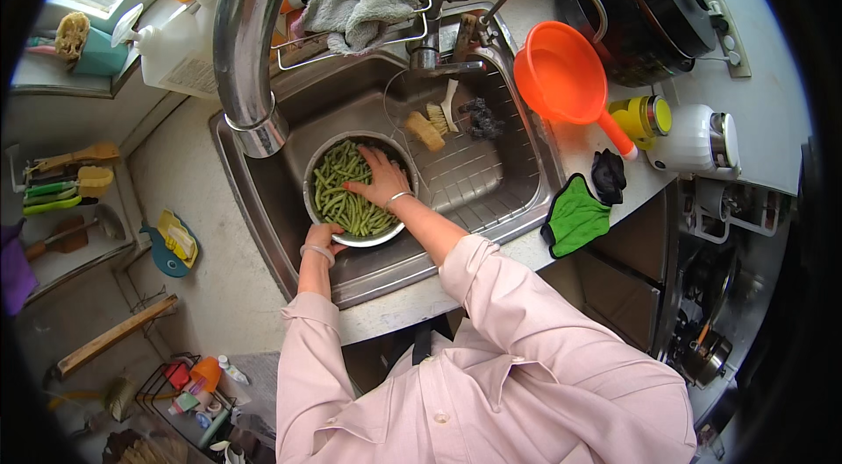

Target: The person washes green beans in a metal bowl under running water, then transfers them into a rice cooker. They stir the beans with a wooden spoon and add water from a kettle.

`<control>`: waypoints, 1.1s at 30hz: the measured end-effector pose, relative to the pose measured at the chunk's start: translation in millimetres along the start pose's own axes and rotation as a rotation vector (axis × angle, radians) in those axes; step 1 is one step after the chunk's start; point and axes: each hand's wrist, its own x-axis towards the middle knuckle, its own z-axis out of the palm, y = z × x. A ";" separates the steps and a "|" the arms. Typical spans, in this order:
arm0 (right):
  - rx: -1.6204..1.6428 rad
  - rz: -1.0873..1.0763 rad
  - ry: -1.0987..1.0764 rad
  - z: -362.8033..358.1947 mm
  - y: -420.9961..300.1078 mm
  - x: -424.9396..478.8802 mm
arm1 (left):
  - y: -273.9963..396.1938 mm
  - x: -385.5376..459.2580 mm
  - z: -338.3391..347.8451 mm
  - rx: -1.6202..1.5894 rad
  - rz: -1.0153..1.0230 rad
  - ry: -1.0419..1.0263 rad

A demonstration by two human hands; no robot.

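A round metal bowl (pixel 360 243) full of cut green beans (pixel 348 201) stands in the stainless steel sink (pixel 388 276). My left hand (pixel 322 240) grips the bowl's near left rim, thumb near the beans, the other fingers partly hidden. Over the right part of the bowl my right hand (pixel 381 180) rests on the beans with fingers spread, holding nothing that shows. A wire rack (pixel 460 181) lies in the sink to the right of the bowl, with a yellow sponge piece (pixel 425 131), a white-handled brush (pixel 449 105) and a dark scouring pad (pixel 482 119) above it.
A large chrome faucet spout (pixel 247 49) hangs over the sink's left side. Behind the sink a grey cloth (pixel 362 7) drapes over a wire basket. An orange ladle (pixel 562 72), a green cloth (pixel 575 217) and a black rice cooker (pixel 638 10) are on the right. A whale-shaped soap dish (pixel 168 253) sits left.
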 end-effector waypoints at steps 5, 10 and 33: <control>-0.026 -0.060 -0.072 11.2 1.2 -5.3 | -5.7 2.5 -2.9 -0.045 0.057 0.021; -0.038 -0.133 -0.058 11.2 0.3 -14.9 | 7.4 -20.9 -0.1 -0.057 0.118 0.048; -0.195 -0.488 0.177 -47.4 -61.9 -97.6 | 21.4 -155.5 -11.0 -0.119 0.257 0.058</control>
